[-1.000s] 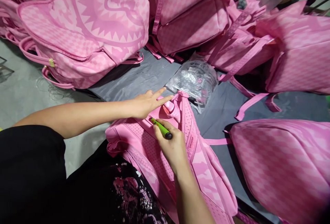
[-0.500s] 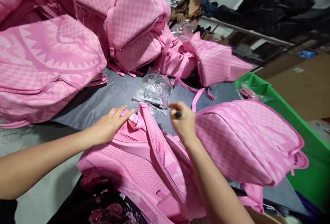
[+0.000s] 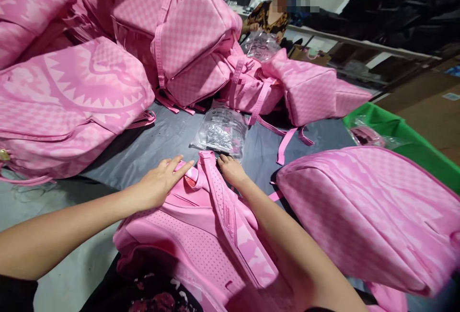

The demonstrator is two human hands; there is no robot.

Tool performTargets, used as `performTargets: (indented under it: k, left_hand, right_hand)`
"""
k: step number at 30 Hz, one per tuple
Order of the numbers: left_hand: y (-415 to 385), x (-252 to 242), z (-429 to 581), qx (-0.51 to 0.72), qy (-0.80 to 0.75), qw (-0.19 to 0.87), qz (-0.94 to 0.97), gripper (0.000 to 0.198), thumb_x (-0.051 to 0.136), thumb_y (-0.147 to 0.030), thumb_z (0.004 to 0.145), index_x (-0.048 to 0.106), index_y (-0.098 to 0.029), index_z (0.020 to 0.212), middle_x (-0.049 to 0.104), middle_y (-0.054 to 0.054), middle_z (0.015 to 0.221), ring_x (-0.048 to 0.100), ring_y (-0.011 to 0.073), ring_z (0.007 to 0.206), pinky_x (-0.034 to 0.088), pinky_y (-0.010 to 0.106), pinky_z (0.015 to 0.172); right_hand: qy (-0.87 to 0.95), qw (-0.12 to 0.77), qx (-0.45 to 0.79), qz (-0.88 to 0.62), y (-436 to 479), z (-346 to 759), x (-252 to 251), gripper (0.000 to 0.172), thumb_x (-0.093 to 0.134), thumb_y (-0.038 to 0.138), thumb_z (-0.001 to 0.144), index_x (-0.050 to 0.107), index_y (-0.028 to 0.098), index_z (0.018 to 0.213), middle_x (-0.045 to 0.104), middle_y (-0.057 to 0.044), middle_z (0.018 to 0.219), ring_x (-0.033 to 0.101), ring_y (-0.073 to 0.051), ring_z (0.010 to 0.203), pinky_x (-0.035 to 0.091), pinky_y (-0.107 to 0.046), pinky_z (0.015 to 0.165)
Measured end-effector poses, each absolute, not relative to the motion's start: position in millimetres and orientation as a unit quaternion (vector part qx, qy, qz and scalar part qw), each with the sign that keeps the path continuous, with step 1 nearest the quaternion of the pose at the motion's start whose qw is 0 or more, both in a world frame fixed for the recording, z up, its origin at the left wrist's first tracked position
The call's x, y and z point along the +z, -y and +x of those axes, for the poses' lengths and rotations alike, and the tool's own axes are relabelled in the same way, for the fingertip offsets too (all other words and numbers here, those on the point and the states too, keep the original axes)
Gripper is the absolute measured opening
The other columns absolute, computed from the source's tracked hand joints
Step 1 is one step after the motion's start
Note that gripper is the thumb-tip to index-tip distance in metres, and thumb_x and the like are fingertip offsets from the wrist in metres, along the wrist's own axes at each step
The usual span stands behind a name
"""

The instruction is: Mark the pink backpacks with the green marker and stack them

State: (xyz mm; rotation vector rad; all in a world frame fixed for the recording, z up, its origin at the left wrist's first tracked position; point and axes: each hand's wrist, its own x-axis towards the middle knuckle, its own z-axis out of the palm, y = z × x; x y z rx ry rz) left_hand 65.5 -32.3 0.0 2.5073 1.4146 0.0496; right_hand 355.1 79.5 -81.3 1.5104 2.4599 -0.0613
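Observation:
A pink backpack [image 3: 194,235] lies back-up on the table in front of me, its perforated panel and a shoulder strap [image 3: 224,204] facing up. My left hand [image 3: 160,185] rests flat on its top edge, fingers stretched out beside the pink handle loop [image 3: 192,178]. My right hand [image 3: 232,170] sits at the strap's upper end with the fingers curled down. What they hold, if anything, is hidden. A clear plastic packet [image 3: 221,132] lies just beyond both hands.
Another pink backpack [image 3: 370,206] lies at the right, and several more are piled at the left [image 3: 79,96] and back [image 3: 194,39]. A dark sheet [image 3: 158,139] covers the table. A green bin [image 3: 409,146] stands at the right. Another person [image 3: 268,17] works at the far side.
My right hand, which held a green pen-like tool above the bag, has dropped onto the strap's top end and the tool no longer shows. My left hand has stayed on the backpack.

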Motion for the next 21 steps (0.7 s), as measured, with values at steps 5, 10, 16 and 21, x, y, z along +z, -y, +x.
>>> performTargets:
  k: [5,10,16,21]
  left_hand:
    - [34,2,66,0.019,-0.481,0.123,0.868,0.096,0.049,0.001,0.080,0.007,-0.033,0.160,0.022,0.015,0.164,0.040,0.0336,0.138,0.049,0.043,0.101]
    - [33,4,69,-0.002,-0.489,0.125,0.864,0.102,0.051,0.004,0.076,0.006,-0.031,0.161,0.021,0.018,0.164,0.040,0.0366,0.139,0.049,0.045,0.101]
    - [31,7,68,0.009,-0.480,0.134,0.867,0.102,0.051,0.005,0.075,0.009,-0.029,0.161,0.022,0.020,0.164,0.040,0.0385,0.140,0.051,0.045,0.098]
    - [31,10,68,0.005,-0.489,0.132,0.862,0.103,0.058,0.002,0.075,0.011,-0.030,0.161,0.023,0.019,0.164,0.043,0.0395,0.136,0.052,0.046,0.096]
  right_hand:
    - [-0.827,0.133,-0.007,0.546,-76,350,-80,0.039,0.042,0.016,0.102,0.050,0.010,0.139,0.054,-0.020,0.137,0.053,-0.031,0.124,0.045,-0.046,0.100]
    - [-0.800,0.104,-0.018,0.590,-75,351,-74,0.038,0.057,0.031,0.100,0.054,0.017,0.135,0.062,-0.010,0.126,0.062,-0.024,0.112,0.053,-0.045,0.095]
    - [-0.735,0.008,-0.061,0.675,-76,366,-47,0.020,0.059,0.029,0.098,0.070,0.016,0.108,0.073,-0.007,0.106,0.069,-0.019,0.096,0.055,-0.036,0.085]
    - [-0.666,-0.114,-0.061,0.735,-49,384,9,0.028,0.052,0.024,0.094,0.074,0.014,0.108,0.075,-0.016,0.103,0.071,-0.025,0.096,0.050,-0.030,0.075]
